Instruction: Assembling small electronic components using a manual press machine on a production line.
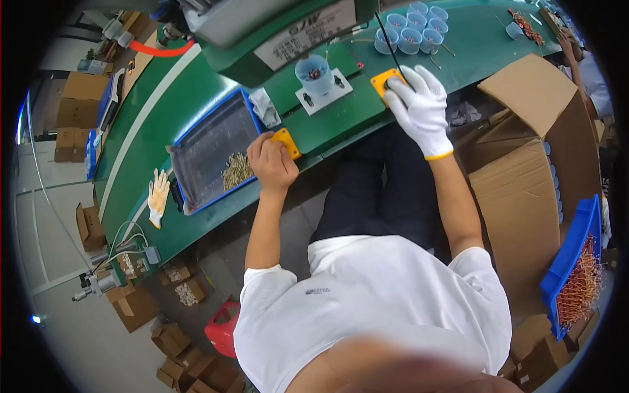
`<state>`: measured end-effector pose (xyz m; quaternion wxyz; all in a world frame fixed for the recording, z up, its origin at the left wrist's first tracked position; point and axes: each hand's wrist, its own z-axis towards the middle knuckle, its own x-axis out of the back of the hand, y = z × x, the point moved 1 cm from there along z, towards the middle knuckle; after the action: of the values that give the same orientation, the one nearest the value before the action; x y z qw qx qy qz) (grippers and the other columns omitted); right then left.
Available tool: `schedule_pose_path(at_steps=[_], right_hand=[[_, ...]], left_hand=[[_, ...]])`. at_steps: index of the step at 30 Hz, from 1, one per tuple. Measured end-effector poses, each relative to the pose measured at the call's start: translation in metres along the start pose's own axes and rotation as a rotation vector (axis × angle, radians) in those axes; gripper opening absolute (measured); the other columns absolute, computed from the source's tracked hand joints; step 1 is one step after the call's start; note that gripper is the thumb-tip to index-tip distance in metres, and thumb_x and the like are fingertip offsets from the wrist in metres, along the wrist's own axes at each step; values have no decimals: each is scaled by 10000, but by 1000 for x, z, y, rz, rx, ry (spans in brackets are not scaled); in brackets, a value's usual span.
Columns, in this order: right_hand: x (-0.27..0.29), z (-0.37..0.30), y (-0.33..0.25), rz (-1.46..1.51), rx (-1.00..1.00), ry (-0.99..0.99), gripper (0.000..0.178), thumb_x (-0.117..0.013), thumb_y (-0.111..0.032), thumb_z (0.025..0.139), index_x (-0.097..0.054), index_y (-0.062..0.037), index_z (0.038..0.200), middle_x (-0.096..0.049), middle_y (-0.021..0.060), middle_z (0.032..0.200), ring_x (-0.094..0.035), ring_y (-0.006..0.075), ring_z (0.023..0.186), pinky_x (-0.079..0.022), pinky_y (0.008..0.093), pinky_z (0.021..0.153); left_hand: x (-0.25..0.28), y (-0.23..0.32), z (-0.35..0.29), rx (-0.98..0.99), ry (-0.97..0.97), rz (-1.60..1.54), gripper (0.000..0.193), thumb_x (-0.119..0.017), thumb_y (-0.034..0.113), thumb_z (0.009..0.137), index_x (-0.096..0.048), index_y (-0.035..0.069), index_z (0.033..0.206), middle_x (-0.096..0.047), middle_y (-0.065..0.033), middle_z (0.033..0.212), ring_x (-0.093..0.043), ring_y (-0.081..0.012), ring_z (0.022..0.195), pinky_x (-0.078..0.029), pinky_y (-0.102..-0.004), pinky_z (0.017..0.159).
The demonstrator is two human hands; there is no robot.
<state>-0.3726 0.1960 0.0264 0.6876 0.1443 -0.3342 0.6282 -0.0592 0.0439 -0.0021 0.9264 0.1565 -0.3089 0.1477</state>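
My bare left hand (270,164) is closed, its fingers bent over a yellow button box (287,143) at the bench's near edge; any button there is hidden under them. On the other side, my right hand (422,111), in a white glove, lies with fingers stretched out over a second yellow button box (379,81). Its thumb touches that box's dark button. Between the hands a translucent blue cup (313,77) with small dark reddish pieces stands on a white fixture plate (327,97) with two black clamps, under the green machine head (282,39).
Left of the fixture lies a blue-rimmed tray (213,141) with a pile of small brass-coloured parts, beside a loose glove (158,196). Several filled cups (409,40) stand far right. An open carton (517,183) and a blue bin (570,262) of reddish wired parts are at my right.
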Motion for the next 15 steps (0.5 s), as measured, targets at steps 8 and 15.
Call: schedule_pose_path(at_steps=[8,15], right_hand=[[-27,-3,5,232,-159,141,302,-785,-171,857,-763,-132,1156,-664,112,1309,-611,373,1188,-483,461,1050],[-14,-5,-15,42,64,244,380,-829,-87,794,-738,-138,1160,-645,104,1304,-634,332,1150,-521,437,979]], left_hand=[[-8,-13,12,379,-165,-88,147,-578,93,1015,-638,-2,920,-662,-175,900,-652,-360,931,-499,-437,813],[-17,4,45,380,-260,-179,148,-608,135,1047,-649,-5,1027,-663,-176,953,-635,-378,909,-504,-445,782]])
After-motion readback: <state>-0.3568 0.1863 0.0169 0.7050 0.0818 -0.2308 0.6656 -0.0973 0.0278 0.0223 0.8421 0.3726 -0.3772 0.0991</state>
